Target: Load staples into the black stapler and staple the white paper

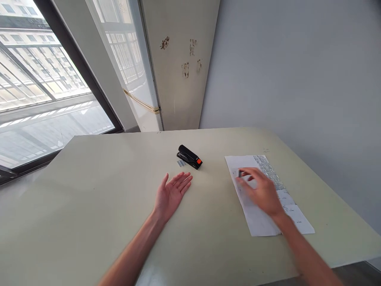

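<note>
My left hand point(171, 194) rests palm up over the table, fingers stretched out and nothing in it. Just beyond its fingertips lies a black stapler point(189, 157) with an orange-red patch at its near end. Against the stapler's left side are a few silvery strips of staples point(181, 163). My right hand point(260, 190), slightly blurred, hovers above an unfolded paper sheet point(256, 222). Between its thumb and fingers is pinched a small dark grey strip point(239, 173) that looks like staples. Part of the sheet is hidden under this hand and forearm.
The pale table point(89, 206) spreads out on all sides, its far edge near a white refrigerator point(181, 95) with brown marks. A grey-blue wall point(282, 71) runs along the right. A large window point(44, 71) fills the left. The sheet has printed grids on its right part.
</note>
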`<state>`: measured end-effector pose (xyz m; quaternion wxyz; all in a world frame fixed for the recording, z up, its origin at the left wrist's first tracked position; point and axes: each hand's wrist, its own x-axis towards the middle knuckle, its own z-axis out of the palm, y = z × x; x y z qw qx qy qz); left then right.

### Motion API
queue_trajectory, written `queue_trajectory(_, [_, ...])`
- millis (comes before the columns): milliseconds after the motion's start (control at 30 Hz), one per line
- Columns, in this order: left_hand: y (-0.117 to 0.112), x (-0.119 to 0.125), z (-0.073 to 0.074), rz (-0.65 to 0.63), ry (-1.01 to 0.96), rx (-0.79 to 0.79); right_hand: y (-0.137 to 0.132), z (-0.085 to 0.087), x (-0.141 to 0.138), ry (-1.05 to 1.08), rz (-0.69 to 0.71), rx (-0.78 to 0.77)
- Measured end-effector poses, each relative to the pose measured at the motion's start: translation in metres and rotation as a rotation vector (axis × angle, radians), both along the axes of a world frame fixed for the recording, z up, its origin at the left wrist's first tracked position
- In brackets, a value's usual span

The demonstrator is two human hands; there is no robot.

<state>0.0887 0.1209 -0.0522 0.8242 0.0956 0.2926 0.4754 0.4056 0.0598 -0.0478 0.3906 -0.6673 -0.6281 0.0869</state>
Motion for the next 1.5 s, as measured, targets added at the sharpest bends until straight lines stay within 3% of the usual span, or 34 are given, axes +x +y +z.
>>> queue_trajectory(100, [0.002,0.000,0.001,0.022,0.027,-0.066,-0.003,-0.017,0.081,-0.100,-0.255,-0.073])
queue_trajectory(200, [0.005,0.001,0.003,0.028,0.042,-0.092,-0.010,-0.037,0.143,-0.183,-0.388,-0.134])
queue_trajectory(267, [0.006,0.001,0.005,0.030,0.045,-0.095,-0.013,-0.049,0.168,-0.229,-0.416,-0.133])
queue_trajectory(367, [0.007,0.000,0.007,0.032,0.049,-0.091,-0.015,-0.059,0.184,-0.254,-0.418,-0.121])
queue_trajectory(500, [0.007,-0.002,0.007,0.028,0.050,-0.071,-0.025,-0.058,0.177,-0.207,-0.420,-0.134])
queue_trajectory(633, [0.008,-0.002,0.009,0.022,0.050,-0.064,-0.055,-0.050,0.142,-0.195,-0.392,-0.090])
queue_trajectory(767, [0.009,-0.001,0.011,0.022,0.059,-0.076,-0.095,-0.047,0.102,-0.185,-0.294,-0.121])
queue_trajectory(900, [0.010,0.000,0.012,0.023,0.059,-0.079,-0.120,-0.055,0.080,-0.191,-0.177,-0.200])
queue_trajectory(1133, [0.010,-0.001,0.013,0.026,0.064,-0.078,-0.123,-0.072,0.078,-0.319,-0.133,-0.264])
queue_trajectory(1333, [0.009,-0.002,0.014,0.023,0.074,-0.067,-0.126,-0.072,0.071,-0.345,-0.131,-0.247])
queue_trajectory(1500, [0.009,0.000,0.011,-0.001,0.140,-0.008,-0.138,-0.068,0.045,-0.373,-0.083,-0.234])
